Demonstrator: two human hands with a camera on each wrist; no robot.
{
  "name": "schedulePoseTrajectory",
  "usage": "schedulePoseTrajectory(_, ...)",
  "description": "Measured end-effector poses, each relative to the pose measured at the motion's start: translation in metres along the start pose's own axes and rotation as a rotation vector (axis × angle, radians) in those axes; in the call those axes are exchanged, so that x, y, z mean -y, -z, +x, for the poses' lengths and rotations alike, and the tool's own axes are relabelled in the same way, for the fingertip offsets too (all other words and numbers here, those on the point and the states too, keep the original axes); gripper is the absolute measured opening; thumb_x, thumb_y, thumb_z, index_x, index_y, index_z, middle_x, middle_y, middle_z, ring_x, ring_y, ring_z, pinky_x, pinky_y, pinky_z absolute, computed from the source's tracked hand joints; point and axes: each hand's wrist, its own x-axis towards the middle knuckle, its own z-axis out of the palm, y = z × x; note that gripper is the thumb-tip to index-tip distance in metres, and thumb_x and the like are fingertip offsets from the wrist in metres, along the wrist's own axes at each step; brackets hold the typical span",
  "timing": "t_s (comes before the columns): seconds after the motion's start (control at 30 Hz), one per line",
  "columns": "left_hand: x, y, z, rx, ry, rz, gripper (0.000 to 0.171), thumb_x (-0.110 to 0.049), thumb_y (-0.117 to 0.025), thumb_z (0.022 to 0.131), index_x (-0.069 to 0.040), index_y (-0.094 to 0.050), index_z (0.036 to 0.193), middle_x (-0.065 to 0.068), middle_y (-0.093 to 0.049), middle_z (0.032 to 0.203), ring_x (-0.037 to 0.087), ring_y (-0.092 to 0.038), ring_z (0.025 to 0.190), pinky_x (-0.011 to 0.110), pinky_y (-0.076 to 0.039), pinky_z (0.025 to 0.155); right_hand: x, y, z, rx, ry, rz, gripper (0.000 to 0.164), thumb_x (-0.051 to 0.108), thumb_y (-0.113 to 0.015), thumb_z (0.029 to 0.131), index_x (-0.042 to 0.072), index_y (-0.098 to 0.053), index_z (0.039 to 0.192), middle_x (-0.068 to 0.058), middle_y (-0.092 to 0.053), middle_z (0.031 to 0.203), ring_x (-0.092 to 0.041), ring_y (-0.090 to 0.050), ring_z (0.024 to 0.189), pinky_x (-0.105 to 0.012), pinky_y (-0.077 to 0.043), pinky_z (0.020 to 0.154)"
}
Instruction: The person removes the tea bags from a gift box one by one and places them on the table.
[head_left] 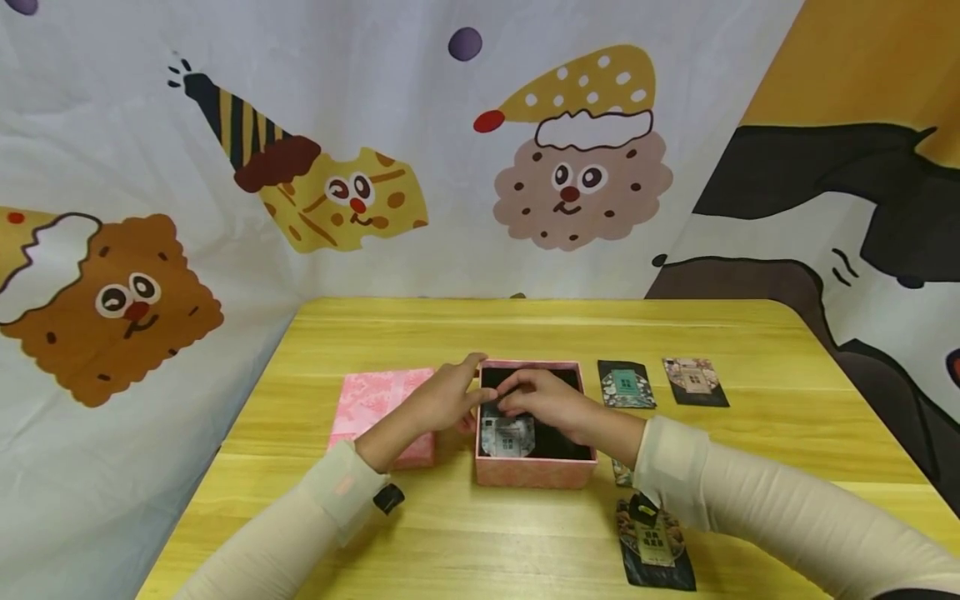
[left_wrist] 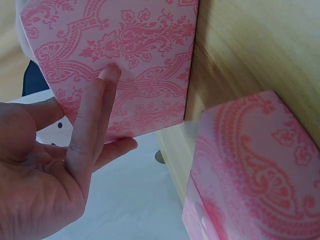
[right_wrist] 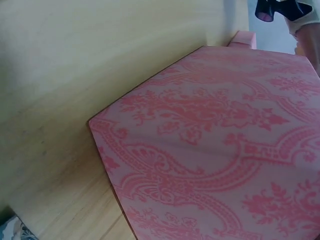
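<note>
An uncovered pink patterned box [head_left: 536, 473] with a black inside stands on the table. My left hand [head_left: 448, 396] grips its left wall, the thumb over the rim; in the left wrist view the fingers [left_wrist: 92, 115] lie along the outer wall. My right hand [head_left: 547, 400] reaches into the box with bent fingers, at the upper end of a dark packet [head_left: 507, 437] with a grey picture. Whether the fingertips pinch that packet cannot be made out. The right wrist view shows the box's outer wall [right_wrist: 200, 135], and the right hand is hidden there.
Left of the box lies a pink lid [head_left: 367, 404] with a ribbon band. To the right are a green-labelled packet [head_left: 627, 384], a beige-labelled packet [head_left: 695, 382], one partly under the right forearm [head_left: 622, 473], and a yellow-labelled packet [head_left: 655, 546] nearer the front.
</note>
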Motion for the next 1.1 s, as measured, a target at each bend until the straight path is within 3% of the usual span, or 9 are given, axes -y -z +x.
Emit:
schedulePoseTrajectory(0.17,-0.001,0.001,0.0,-0.002,-0.004,-0.002,0.068,-0.027,-0.059,0.107,-0.004,-0.026,0.161,0.031,-0.059,0.139,0.015,-0.069,0.054,0.047,-0.056,0.097,0.0,-0.001,0.001,-0.071,0.009,-0.151,0.027,0.005,-0.068,0.096,-0.005,-0.066,0.12,-0.012,-0.069,0.107,-0.021,-0.066,0.1,-0.047,-0.055,0.094)
schedulePoseTrajectory(0.43,-0.002,0.002,-0.001,-0.023,0.005,0.009,0.067,-0.028,-0.061,0.106,-0.003,-0.029,0.16,0.027,-0.067,0.127,0.017,-0.07,0.054,0.045,-0.058,0.09,0.003,-0.003,-0.001,-0.128,0.055,-0.279,0.025,0.005,-0.073,0.092,-0.002,-0.066,0.115,-0.016,-0.067,0.113,-0.026,-0.065,0.104,-0.043,-0.056,0.089)
schedulePoseTrajectory(0.57,-0.002,0.002,0.0,-0.02,0.014,0.016,0.068,-0.029,-0.061,0.106,-0.004,-0.028,0.161,0.014,-0.076,0.095,0.018,-0.07,0.054,0.044,-0.059,0.089,0.003,-0.006,-0.001,-0.161,0.091,-0.375,0.024,0.004,-0.074,0.092,0.0,-0.067,0.114,-0.016,-0.069,0.113,-0.031,-0.067,0.106,-0.046,-0.057,0.09)
schedulePoseTrajectory(0.67,-0.002,0.002,0.0,-0.019,0.015,0.013,0.068,-0.029,-0.061,0.106,-0.004,-0.028,0.161,0.009,-0.076,0.088,0.018,-0.069,0.054,0.043,-0.059,0.087,0.002,-0.009,-0.002,-0.188,0.135,-0.461,0.026,0.004,-0.076,0.092,0.0,-0.067,0.115,-0.016,-0.069,0.113,-0.033,-0.068,0.107,-0.046,-0.057,0.09)
schedulePoseTrajectory(0.83,-0.002,0.001,0.0,-0.019,0.013,0.005,0.068,-0.028,-0.06,0.106,-0.004,-0.028,0.161,0.017,-0.076,0.099,0.016,-0.069,0.053,0.043,-0.059,0.088,0.001,-0.011,-0.003,-0.212,0.176,-0.518,0.029,0.003,-0.077,0.091,0.0,-0.067,0.118,-0.017,-0.069,0.114,-0.034,-0.068,0.106,-0.046,-0.057,0.09)
schedulePoseTrajectory(0.93,-0.001,0.001,0.0,-0.016,0.007,0.001,0.067,-0.027,-0.06,0.106,-0.004,-0.028,0.16,0.024,-0.072,0.115,0.016,-0.069,0.053,0.042,-0.06,0.087,0.001,-0.011,-0.003,-0.212,0.173,-0.516,0.031,0.003,-0.078,0.09,0.0,-0.066,0.119,-0.019,-0.067,0.116,-0.036,-0.068,0.106,-0.047,-0.057,0.09)
schedulePoseTrajectory(1.03,-0.002,0.001,0.0,-0.015,-0.002,0.0,0.067,-0.026,-0.061,0.106,-0.003,-0.029,0.16,0.03,-0.062,0.135,0.015,-0.069,0.053,0.04,-0.061,0.081,0.001,-0.01,-0.003,-0.185,0.133,-0.482,0.04,0.004,-0.08,0.087,0.0,-0.064,0.124,-0.02,-0.066,0.12,-0.037,-0.066,0.111,-0.049,-0.057,0.091)
schedulePoseTrajectory(1.1,-0.002,0.001,0.0,-0.015,-0.005,0.0,0.067,-0.026,-0.061,0.106,-0.002,-0.029,0.16,0.03,-0.059,0.139,0.015,-0.069,0.053,0.039,-0.061,0.078,0.002,-0.009,-0.003,-0.146,0.086,-0.431,0.046,0.004,-0.081,0.086,0.0,-0.062,0.127,-0.02,-0.067,0.122,-0.036,-0.065,0.113,-0.048,-0.057,0.089)
